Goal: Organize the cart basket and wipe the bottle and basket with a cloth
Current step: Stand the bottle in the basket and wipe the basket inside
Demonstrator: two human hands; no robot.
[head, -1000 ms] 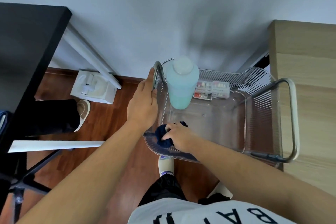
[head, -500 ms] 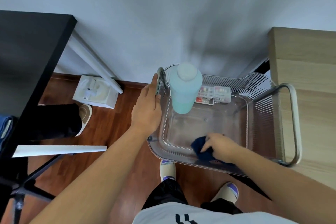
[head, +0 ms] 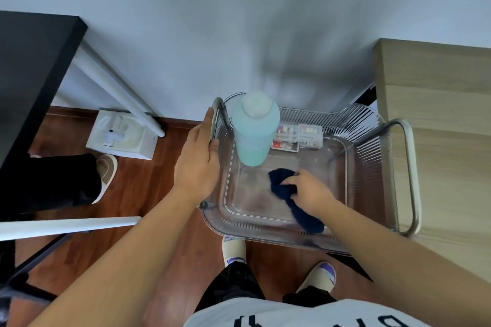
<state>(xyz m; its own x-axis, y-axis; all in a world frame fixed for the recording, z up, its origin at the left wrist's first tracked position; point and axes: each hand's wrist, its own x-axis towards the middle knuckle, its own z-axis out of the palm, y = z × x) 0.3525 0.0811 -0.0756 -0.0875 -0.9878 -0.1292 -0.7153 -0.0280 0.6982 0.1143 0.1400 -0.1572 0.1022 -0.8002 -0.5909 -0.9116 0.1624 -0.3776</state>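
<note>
A clear ribbed plastic cart basket [head: 369, 135] stands below me with metal handles at both ends. A tall pale-blue bottle [head: 253, 131] with a white cap stands upright in its far left corner. Small clear boxes [head: 299, 137] of coloured items lie along the far wall. My left hand [head: 198, 162] grips the left metal handle [head: 218, 114]. My right hand [head: 308, 191] presses a dark blue cloth [head: 285, 186] onto the basket floor near the middle; the cloth's tail trails toward the near wall.
A black desk [head: 29, 66] with white legs is at the left. A white box [head: 122, 138] sits on the wood floor by the wall. A light wood cabinet [head: 438, 114] flanks the cart's right side. Another person's leg and slipper [head: 106, 170] are at the left.
My right hand has swept the cloth from the basket's near left corner along the near side, then up to the middle of the floor. My left hand has stayed on the handle.
</note>
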